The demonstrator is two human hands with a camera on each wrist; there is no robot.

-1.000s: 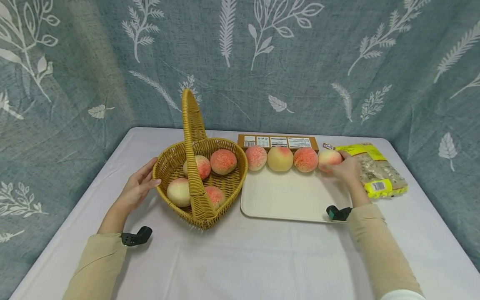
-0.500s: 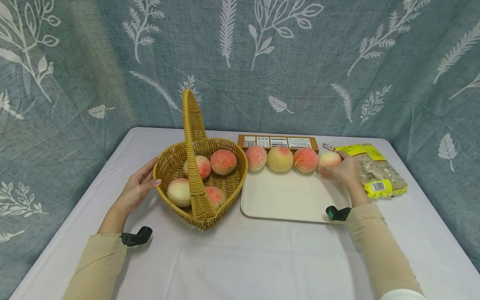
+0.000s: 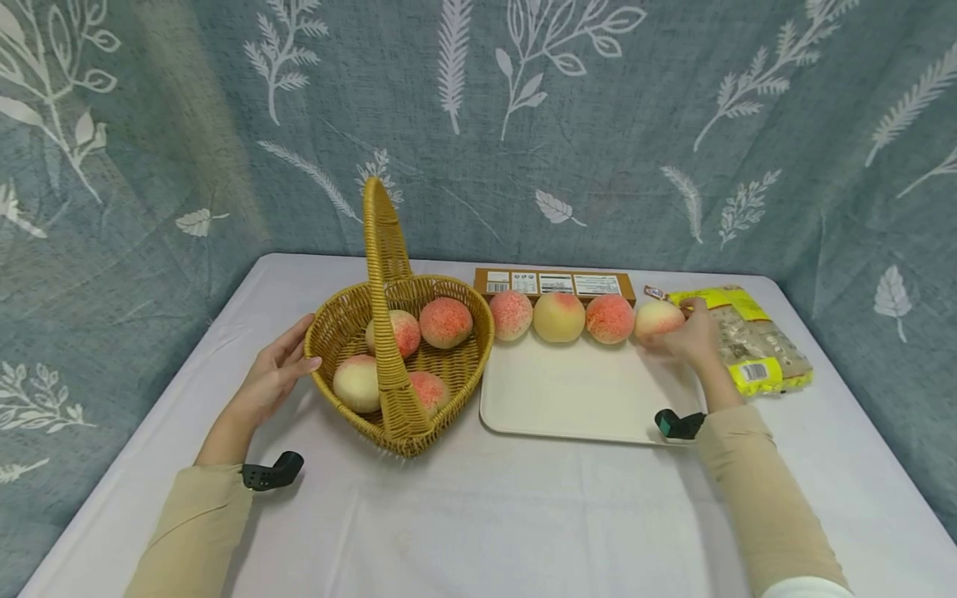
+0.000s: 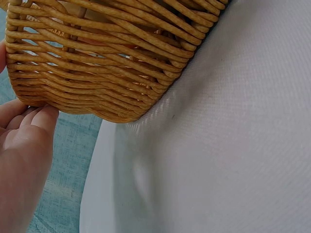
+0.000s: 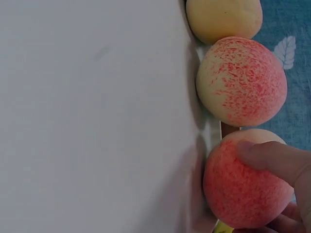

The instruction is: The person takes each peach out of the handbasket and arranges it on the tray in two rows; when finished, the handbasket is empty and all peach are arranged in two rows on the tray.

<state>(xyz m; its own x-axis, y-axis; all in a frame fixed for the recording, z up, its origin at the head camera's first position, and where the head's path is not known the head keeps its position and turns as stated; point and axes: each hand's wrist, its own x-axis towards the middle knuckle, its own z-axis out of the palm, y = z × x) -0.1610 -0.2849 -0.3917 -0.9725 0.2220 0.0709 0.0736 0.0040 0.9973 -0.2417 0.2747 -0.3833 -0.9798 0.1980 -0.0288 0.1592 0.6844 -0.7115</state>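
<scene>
In the head view my left hand (image 3: pixel 267 378) holds the left side of a wicker basket (image 3: pixel 478 359), thumb at the rim. The left wrist view shows the fingertips (image 4: pixel 46 116) against the lower edge of the basket's woven wall (image 4: pixel 107 73). Several peaches, among them a pale one (image 3: pixel 356 384) and a red one (image 3: pixel 445 323), lie in the basket under its tall handle. My right hand (image 3: pixel 689 336) grips the rightmost peach (image 3: pixel 658 320) of a row along the far edge of a cream tray (image 3: pixel 583 390). In the right wrist view its thumb (image 5: pixel 262 154) presses on that peach's side.
The other peaches in the row are a speckled one (image 3: pixel 511 316), a yellow one (image 3: pixel 559 317) and a red one (image 3: pixel 609 319). Behind them lies a brown box (image 3: pixel 555 280). A yellow-ended bag (image 3: pixel 751 340) lies right of the tray. A patterned cloth (image 3: pixel 478 166) hangs behind.
My right hand has shifted slightly to the right, and the peach in it has moved slightly too. My left hand and the basket stay put.
</scene>
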